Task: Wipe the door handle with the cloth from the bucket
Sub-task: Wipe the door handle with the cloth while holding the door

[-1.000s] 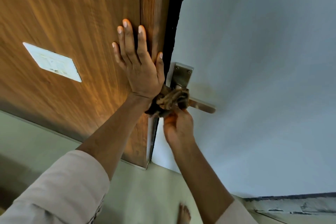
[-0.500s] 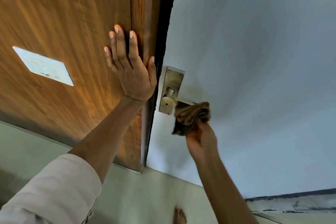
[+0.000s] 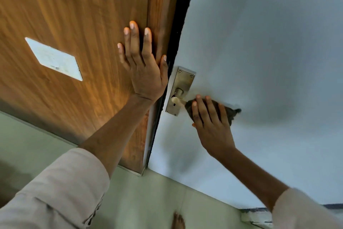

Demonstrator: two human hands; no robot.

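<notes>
Door handle (image 3: 179, 101): lever runs from the steel backplate (image 3: 181, 90) rightward along the pale door face (image 3: 259, 43), long axis roughly horizontal, mostly hidden under the cloth (image 3: 227, 112). Right hand (image 3: 211, 123) is on it, fingers clamped over the dark cloth wrapped round the lever; only the pivot stub by the keyhole shows bare. Left hand (image 3: 144, 69) is flat and open on the wooden panel (image 3: 74, 24) just left of the black door edge, holding nothing, bracing. Right hand clearly nearer. Nothing blocks a stroke along the lever. Bucket not in view; bare foot (image 3: 178, 221) on the floor below.
</notes>
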